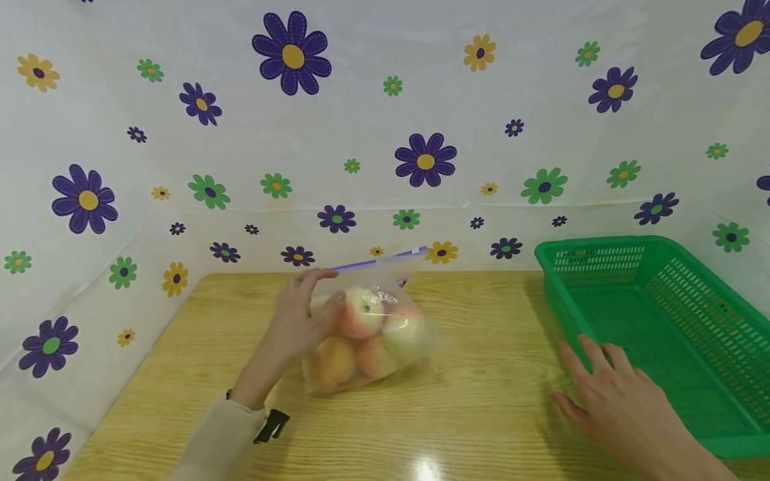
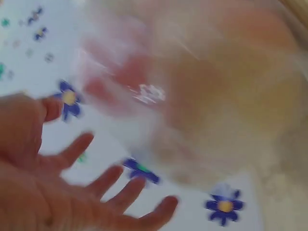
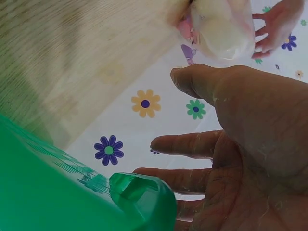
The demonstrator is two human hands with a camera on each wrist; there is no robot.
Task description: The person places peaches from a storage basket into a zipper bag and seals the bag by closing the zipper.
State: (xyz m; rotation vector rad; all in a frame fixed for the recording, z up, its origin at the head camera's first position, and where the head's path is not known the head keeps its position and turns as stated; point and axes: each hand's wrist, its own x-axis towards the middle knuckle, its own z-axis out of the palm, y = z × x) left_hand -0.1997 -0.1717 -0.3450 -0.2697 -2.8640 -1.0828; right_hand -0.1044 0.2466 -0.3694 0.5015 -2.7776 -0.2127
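Note:
A clear zip bag (image 1: 373,341) of several round red-and-yellow fruits, which look like apples or peaches, stands on the wooden table, its purple zip strip (image 1: 397,256) along the top. At the bag's upper left is my left hand (image 1: 301,317). In the left wrist view its fingers (image 2: 127,192) are spread and loosely bent beside the blurred bag, holding nothing. My right hand (image 1: 622,401) is at the near left side of a green plastic basket (image 1: 556,284). The right wrist view shows extended fingers (image 3: 185,144) by the basket's rim, with the thumb apart from it.
The wooden table (image 1: 481,374) extends between the bag and the basket. A white flowered cloth (image 1: 355,120) rises behind the table and along its sides. A black strap end (image 1: 273,426) hangs at the left cuff.

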